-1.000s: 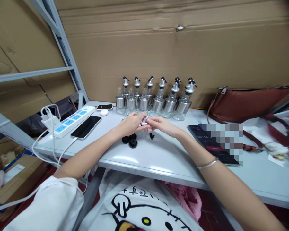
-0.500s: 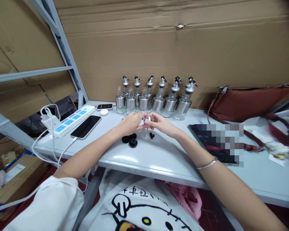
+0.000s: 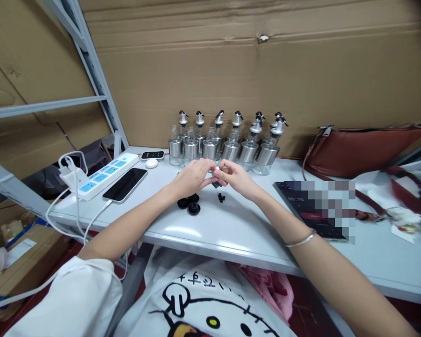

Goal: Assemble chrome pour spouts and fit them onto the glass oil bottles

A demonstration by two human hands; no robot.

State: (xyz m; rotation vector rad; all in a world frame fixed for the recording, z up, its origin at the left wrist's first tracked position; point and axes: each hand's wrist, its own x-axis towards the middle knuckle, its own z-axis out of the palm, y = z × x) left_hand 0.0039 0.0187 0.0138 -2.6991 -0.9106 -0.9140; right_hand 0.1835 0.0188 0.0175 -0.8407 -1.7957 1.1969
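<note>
My left hand [image 3: 195, 178] and my right hand [image 3: 237, 179] meet above the middle of the table. Between their fingertips is a small silver-and-black pourer top [image 3: 216, 171], mostly hidden; both hands are closed on it. Its pale metal part shows at the top, and a black part sticks out below. Just under my left wrist lie several black round caps [image 3: 193, 208]. A little pile of tiny black pieces [image 3: 221, 197] rests below my right fingers. Behind the hands stand several glass bottles [image 3: 230, 150] with steel sleeves, some topped with silver pourers and others with bare necks.
On the left are a white power strip [image 3: 107, 175], a charging phone [image 3: 125, 185], a small black device [image 3: 152, 156] and a white round case [image 3: 152, 164]. To the right lie a tablet [image 3: 301, 210] and a brown bag [image 3: 365, 150]. Cardboard [image 3: 210, 70] walls the back.
The pourer top has been turned in my fingers: a silver ring shape faced me before, and now a black part points down. My hands have shifted slightly.
</note>
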